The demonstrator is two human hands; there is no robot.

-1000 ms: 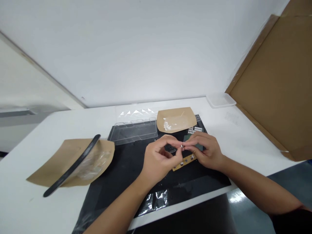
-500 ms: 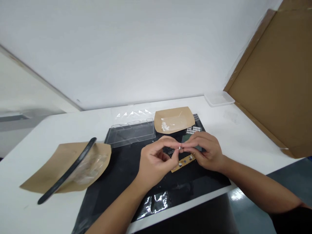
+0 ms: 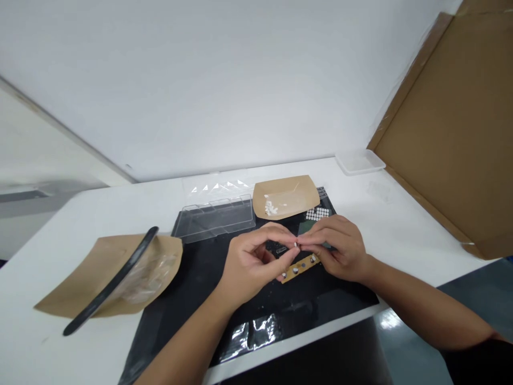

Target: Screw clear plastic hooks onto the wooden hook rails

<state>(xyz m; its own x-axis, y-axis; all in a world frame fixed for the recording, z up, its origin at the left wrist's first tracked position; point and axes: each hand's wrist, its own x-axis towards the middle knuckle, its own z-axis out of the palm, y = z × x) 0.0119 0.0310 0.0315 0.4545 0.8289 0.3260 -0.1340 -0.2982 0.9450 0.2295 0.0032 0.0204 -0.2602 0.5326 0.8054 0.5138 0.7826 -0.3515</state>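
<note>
From where I stand, the left hand [image 3: 254, 259] has its thumb and forefinger pinched on a small white piece [image 3: 295, 244], its other fingers curled beneath. The right hand [image 3: 340, 247] brings its bunched fingertips against the piece's other side; whether they grip it too or merely steady it, I cannot tell. The piece sits right where the two hands meet, mostly hidden by skin.

It looks very light and probably stiff, small enough to slip or spring away if squeezed off-centre. I'd hold it lightly by opposite edges, with fingertips only.

Just below the fingers, on the black mat [image 3: 256, 315], lies a yellow strip [image 3: 300, 268] bearing little dark and whitish bits. Beyond the right fingers are a green sheet [image 3: 306, 229] and a sheet of white dots [image 3: 318, 214]; farther off, white scraps [image 3: 271, 208] rest in a brown paper tray [image 3: 296, 185].
</note>
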